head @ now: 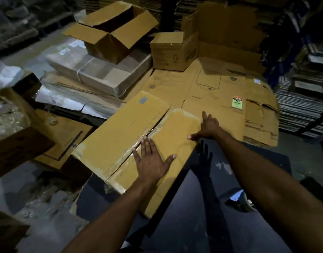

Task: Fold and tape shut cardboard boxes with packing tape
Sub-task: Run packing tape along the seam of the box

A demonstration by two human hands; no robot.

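**Both palms on the box flaps**

Your left hand lies flat, fingers spread, pressing the top flaps of the cardboard box at centre frame, right by the seam. Your right hand, fingers extended, presses the box's far right edge. An open carton sits upper left; flattened cardboard lies behind.

Left hand and right hand press flat on the cardboard box flaps.
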